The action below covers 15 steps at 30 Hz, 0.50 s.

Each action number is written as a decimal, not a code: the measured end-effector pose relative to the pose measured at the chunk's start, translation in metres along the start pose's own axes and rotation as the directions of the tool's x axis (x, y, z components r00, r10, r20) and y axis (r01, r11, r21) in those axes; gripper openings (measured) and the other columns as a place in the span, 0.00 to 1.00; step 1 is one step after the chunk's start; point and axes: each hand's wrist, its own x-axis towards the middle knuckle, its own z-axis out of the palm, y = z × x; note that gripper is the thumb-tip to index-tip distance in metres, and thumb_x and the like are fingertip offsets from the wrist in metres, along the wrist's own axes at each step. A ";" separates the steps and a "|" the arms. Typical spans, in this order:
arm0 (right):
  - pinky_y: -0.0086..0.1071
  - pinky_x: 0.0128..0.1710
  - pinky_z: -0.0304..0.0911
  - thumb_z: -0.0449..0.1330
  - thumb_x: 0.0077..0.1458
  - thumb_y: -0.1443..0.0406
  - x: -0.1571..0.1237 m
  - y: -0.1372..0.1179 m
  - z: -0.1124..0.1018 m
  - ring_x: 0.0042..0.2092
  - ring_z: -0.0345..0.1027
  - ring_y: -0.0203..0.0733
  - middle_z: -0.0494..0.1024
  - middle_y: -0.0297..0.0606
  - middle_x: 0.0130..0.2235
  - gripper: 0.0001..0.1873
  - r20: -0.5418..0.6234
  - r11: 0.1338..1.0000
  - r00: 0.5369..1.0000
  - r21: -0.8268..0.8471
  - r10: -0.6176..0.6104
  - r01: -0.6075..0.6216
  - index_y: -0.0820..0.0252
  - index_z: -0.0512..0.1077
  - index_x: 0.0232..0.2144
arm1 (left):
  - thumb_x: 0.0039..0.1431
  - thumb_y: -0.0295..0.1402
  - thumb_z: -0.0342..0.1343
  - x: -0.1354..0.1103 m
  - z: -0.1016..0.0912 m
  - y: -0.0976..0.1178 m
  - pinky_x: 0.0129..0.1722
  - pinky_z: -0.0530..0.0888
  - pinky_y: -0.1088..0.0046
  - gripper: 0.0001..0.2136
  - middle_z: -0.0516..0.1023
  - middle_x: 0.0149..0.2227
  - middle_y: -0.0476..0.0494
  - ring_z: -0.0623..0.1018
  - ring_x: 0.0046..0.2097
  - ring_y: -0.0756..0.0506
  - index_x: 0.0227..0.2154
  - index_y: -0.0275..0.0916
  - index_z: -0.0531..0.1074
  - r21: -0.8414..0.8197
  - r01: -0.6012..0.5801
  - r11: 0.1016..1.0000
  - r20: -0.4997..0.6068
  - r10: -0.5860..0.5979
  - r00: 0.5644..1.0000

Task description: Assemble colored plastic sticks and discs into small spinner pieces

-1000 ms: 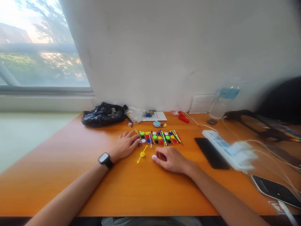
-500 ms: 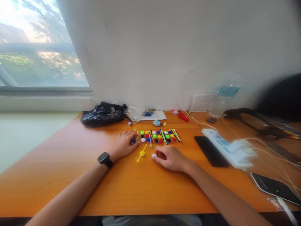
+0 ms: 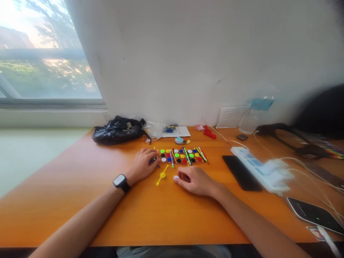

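Observation:
Several small coloured discs and thin plastic sticks lie in rows on the orange table. My left hand, with a black watch on the wrist, rests at the left end of the rows, fingers curled around a small blue piece and a stick. My right hand lies just in front of the rows, fingers closed on a small white disc. Between the hands a yellow stick with a yellow disc on it lies on the table.
A black plastic bag, papers and red bits sit by the wall. To the right lie a black phone, a white power strip with cables, another phone, a bottle and a dark bag.
My left hand has drawn its fingers in from lying over the left end of the rows to curling around a small blue piece. My right hand has stayed put.

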 end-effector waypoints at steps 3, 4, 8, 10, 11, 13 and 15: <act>0.30 0.30 0.50 0.59 0.68 0.53 0.000 -0.001 -0.001 0.29 0.66 0.36 0.77 0.33 0.30 0.16 0.012 1.000 1.000 0.005 0.003 -0.003 0.57 0.70 0.31 | 0.72 0.41 0.55 0.001 -0.004 0.005 0.56 0.71 0.56 0.11 0.83 0.51 0.45 0.76 0.53 0.37 0.45 0.48 0.82 0.015 -0.007 1.000 0.028 0.007 1.000; 0.30 0.30 0.50 0.58 0.68 0.53 0.000 -0.002 -0.002 0.29 0.66 0.36 0.76 0.33 0.30 0.16 0.017 1.000 1.000 0.005 0.004 -0.004 0.57 0.70 0.32 | 0.72 0.41 0.54 0.001 -0.005 0.007 0.55 0.71 0.56 0.11 0.84 0.49 0.46 0.76 0.52 0.38 0.44 0.48 0.82 0.022 -0.009 1.000 0.045 0.008 0.999; 0.30 0.30 0.50 0.58 0.68 0.53 -0.001 -0.003 -0.003 0.29 0.65 0.36 0.76 0.33 0.30 0.17 0.026 1.000 1.000 -0.001 0.005 -0.005 0.57 0.70 0.32 | 0.72 0.41 0.54 0.000 -0.006 0.011 0.54 0.70 0.57 0.12 0.85 0.46 0.46 0.76 0.49 0.39 0.42 0.49 0.84 0.039 -0.004 0.999 0.074 0.001 0.997; 0.30 0.30 0.50 0.58 0.68 0.53 -0.001 -0.003 -0.003 0.29 0.65 0.36 0.76 0.33 0.30 0.17 0.030 1.000 1.000 0.000 0.005 -0.005 0.57 0.70 0.32 | 0.71 0.41 0.55 -0.001 -0.004 0.011 0.54 0.70 0.58 0.11 0.85 0.46 0.45 0.76 0.50 0.38 0.43 0.49 0.84 0.037 0.005 0.999 0.062 -0.007 0.998; 0.30 0.30 0.50 0.58 0.68 0.53 -0.001 -0.003 -0.003 0.29 0.65 0.37 0.76 0.33 0.30 0.17 0.031 1.000 1.000 -0.001 0.005 -0.005 0.57 0.71 0.32 | 0.71 0.41 0.56 -0.001 -0.003 0.010 0.54 0.71 0.58 0.11 0.85 0.46 0.45 0.76 0.50 0.38 0.44 0.49 0.84 0.033 0.009 0.999 0.057 -0.011 0.998; 0.30 0.30 0.49 0.58 0.68 0.53 -0.001 -0.003 -0.003 0.29 0.65 0.37 0.76 0.33 0.30 0.17 0.030 1.000 1.000 -0.005 0.007 -0.007 0.57 0.71 0.33 | 0.71 0.41 0.56 -0.001 -0.002 0.009 0.54 0.71 0.58 0.11 0.85 0.46 0.45 0.76 0.51 0.38 0.44 0.49 0.84 0.026 0.013 1.000 0.054 -0.014 0.998; 0.30 0.30 0.49 0.58 0.68 0.52 -0.001 -0.003 -0.003 0.29 0.65 0.37 0.76 0.34 0.30 0.17 0.028 1.000 1.000 -0.008 0.011 -0.011 0.57 0.71 0.33 | 0.71 0.41 0.56 -0.001 -0.002 0.008 0.54 0.71 0.58 0.11 0.85 0.46 0.45 0.76 0.50 0.38 0.44 0.48 0.83 0.017 0.013 1.000 0.056 -0.014 0.998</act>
